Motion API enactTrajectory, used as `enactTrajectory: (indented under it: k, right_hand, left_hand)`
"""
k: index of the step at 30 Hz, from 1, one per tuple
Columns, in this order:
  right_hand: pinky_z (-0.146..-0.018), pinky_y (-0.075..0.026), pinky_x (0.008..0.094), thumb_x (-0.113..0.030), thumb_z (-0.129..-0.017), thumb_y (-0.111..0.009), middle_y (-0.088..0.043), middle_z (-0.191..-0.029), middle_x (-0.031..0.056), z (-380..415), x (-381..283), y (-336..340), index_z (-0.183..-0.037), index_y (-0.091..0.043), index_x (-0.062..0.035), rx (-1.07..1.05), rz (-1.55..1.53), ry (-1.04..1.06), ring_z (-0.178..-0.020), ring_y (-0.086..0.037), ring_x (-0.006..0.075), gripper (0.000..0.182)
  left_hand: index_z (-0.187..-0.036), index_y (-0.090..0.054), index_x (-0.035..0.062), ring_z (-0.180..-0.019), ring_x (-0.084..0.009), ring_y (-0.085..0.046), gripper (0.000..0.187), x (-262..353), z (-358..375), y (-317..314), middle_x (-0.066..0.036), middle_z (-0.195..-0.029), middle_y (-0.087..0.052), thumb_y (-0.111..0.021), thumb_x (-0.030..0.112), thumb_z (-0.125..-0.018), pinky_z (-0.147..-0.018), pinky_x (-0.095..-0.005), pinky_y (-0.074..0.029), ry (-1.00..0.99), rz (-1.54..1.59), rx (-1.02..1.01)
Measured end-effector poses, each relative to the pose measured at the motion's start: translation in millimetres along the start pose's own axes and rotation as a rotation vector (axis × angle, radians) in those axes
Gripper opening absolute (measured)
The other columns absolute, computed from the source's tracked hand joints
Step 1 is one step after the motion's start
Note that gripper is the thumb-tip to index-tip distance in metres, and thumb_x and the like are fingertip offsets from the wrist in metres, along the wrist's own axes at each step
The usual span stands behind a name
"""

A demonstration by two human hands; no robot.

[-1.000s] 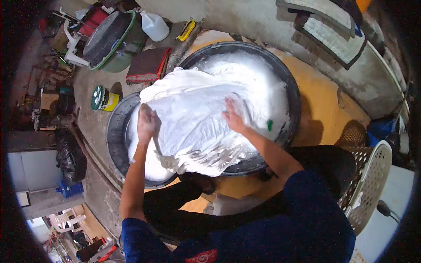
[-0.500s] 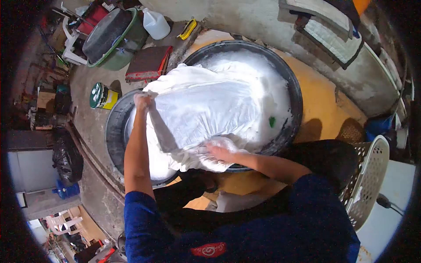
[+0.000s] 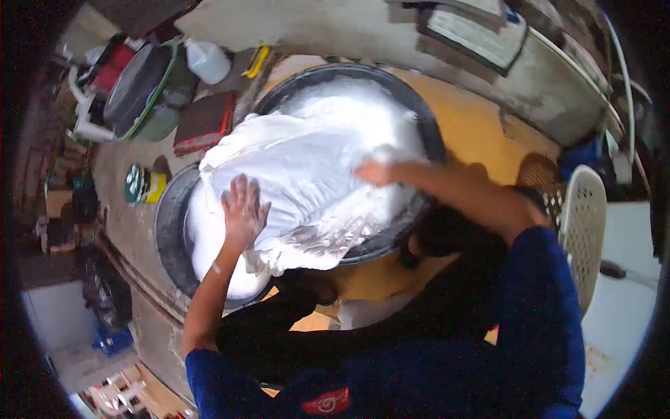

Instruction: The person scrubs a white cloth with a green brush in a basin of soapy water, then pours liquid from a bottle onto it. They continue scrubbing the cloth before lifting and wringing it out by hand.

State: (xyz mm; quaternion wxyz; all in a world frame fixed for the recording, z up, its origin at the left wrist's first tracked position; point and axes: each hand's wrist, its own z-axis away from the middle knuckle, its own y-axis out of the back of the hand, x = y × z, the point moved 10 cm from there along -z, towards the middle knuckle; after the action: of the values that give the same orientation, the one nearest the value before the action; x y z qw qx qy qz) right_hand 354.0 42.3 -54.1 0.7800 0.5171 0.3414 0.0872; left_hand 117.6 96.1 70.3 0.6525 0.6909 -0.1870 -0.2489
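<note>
Hands [image 3: 243, 211] [image 3: 374, 172] on white cloth [image 3: 300, 171], the right blurred.

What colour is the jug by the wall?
Translucent white jug, best seen in the head view.

Left bare hand [image 3: 243, 213]: moved from the far-left corner of the wet white cloth [image 3: 293, 167], fist now opened, fingers spread over its left side. Right bare hand [image 3: 375, 172], blurred: shifted from the cloth's near edge toward the right rim of the large round black tub [image 3: 437, 140].
</note>
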Motion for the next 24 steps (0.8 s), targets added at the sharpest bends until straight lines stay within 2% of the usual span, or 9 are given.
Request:
enactTrajectory:
  k: [3, 8, 11, 15, 17, 18, 20, 21, 24]
  right_hand:
    - [-0.074, -0.044, 0.0384, -0.011, -0.076, -0.051, -0.059, -0.089, 0.0149, 92.2, 95.7, 105.7, -0.094, -0.056, -0.002, 0.116, -0.029, -0.198, -0.084, -0.057, 0.0253, 0.021]
    - [-0.062, -0.043, 0.0321, -0.013, -0.08, -0.051, -0.054, -0.071, 0.0082, 353.7, -14.6, 269.0, -0.082, -0.053, -0.0028, 0.991, -0.078, -0.552, -0.066, -0.051, 0.018, 0.011]
    - [-0.059, -0.042, 0.0328, -0.007, -0.079, -0.048, -0.052, -0.065, 0.0052, 448.6, -53.6, 164.2, -0.074, -0.05, -0.0007, 0.869, -0.377, -0.819, -0.061, -0.05, 0.016, 0.009]
    - [-0.062, -0.044, 0.044, -0.024, -0.071, -0.054, -0.057, -0.073, 0.0197, 489.6, -85.4, -77.8, -0.069, -0.06, -0.0034, 0.203, -0.381, -0.959, -0.071, -0.057, 0.0349, 0.022]
    - [-0.065, -0.045, 0.0439, -0.027, -0.072, -0.056, -0.058, -0.079, 0.0213, 495.5, -70.9, -208.2, -0.069, -0.059, -0.0005, 0.054, -0.281, -0.988, -0.076, -0.056, 0.0362, 0.026]
    - [-0.068, -0.044, 0.0438, -0.027, -0.072, -0.058, -0.058, -0.083, 0.0218, 508.6, -59.7, -210.6, -0.075, -0.059, 0.0006, 0.174, -0.277, -1.124, -0.079, -0.056, 0.0367, 0.028]
    - [-0.083, -0.041, 0.0421, -0.031, -0.075, -0.059, -0.054, -0.102, 0.0226, 530.0, -67.0, -223.9, -0.099, -0.053, 0.0016, 0.276, -0.357, -1.347, -0.096, -0.051, 0.0363, 0.04]
    - [-0.095, -0.037, 0.0404, -0.034, -0.079, -0.059, -0.05, -0.116, 0.0228, 543.0, -74.6, -234.0, -0.117, -0.046, 0.0016, 0.265, -0.417, -1.436, -0.11, -0.047, 0.0352, 0.054]
    - [-0.098, -0.032, 0.0424, -0.033, -0.077, -0.062, -0.044, -0.124, 0.0226, 545.0, -75.0, -311.9, -0.128, -0.035, -0.0008, 0.434, -0.533, -1.347, -0.117, -0.04, 0.0335, 0.066]
  left_hand:
    - [-0.133, -0.029, 0.0005, -0.131, -0.0354, -0.017, 0.07, 28.3, 2.2, -12.5, -0.02, -0.141, -0.02, -0.052, 0.038, -0.079, -0.102, -0.0554, -0.016, -0.075, 0.011, -0.009]
    - [-0.133, -0.029, -0.0022, -0.131, -0.0364, -0.016, 0.075, 103.7, -28.9, -78.0, -0.021, -0.141, -0.021, -0.051, 0.046, -0.079, -0.104, -0.0528, -0.014, -0.133, -0.01, -0.025]
    - [-0.133, -0.031, 0.0001, -0.131, -0.0377, -0.017, 0.074, 151.3, -60.4, -102.1, -0.022, -0.14, -0.022, -0.05, 0.047, -0.079, -0.104, -0.0528, -0.014, -0.148, 0.025, -0.043]
    - [-0.13, -0.037, 0.0022, -0.131, -0.0393, -0.017, 0.068, 208.3, -89.2, -159.0, -0.024, -0.14, -0.023, -0.05, 0.047, -0.08, -0.101, -0.0585, -0.015, -0.252, 0.043, -0.114]
    - [-0.125, -0.042, 0.001, -0.125, -0.0386, -0.028, 0.062, 246.0, -78.5, -173.0, -0.02, -0.13, -0.04, -0.053, 0.04, -0.078, -0.096, -0.0581, -0.024, -0.49, 0.078, 0.172]
    - [-0.121, -0.046, -0.0002, -0.121, -0.0375, -0.034, 0.057, 274.7, -83.7, -160.3, -0.018, -0.124, -0.046, -0.055, 0.036, -0.078, -0.092, -0.0557, -0.03, -0.482, 0.192, -0.223]
    - [-0.123, -0.043, 0.0017, -0.124, -0.0347, -0.031, 0.057, 283.9, -64.3, -180.0, -0.015, -0.129, -0.043, -0.056, 0.033, -0.078, -0.092, -0.053, -0.03, -0.717, 0.287, -0.007]
    - [-0.127, -0.039, 0.0039, -0.129, -0.0332, -0.025, 0.06, 278.3, -66.8, -156.3, -0.016, -0.136, -0.033, -0.056, 0.034, -0.078, -0.097, -0.053, -0.026, -0.484, 0.535, -0.215]
    - [-0.133, -0.032, 0.0066, -0.132, -0.0317, -0.02, 0.063, 228.6, -58.3, -96.0, -0.017, -0.143, -0.02, -0.049, 0.039, -0.082, -0.101, -0.0535, -0.02, -0.402, 0.12, -0.184]
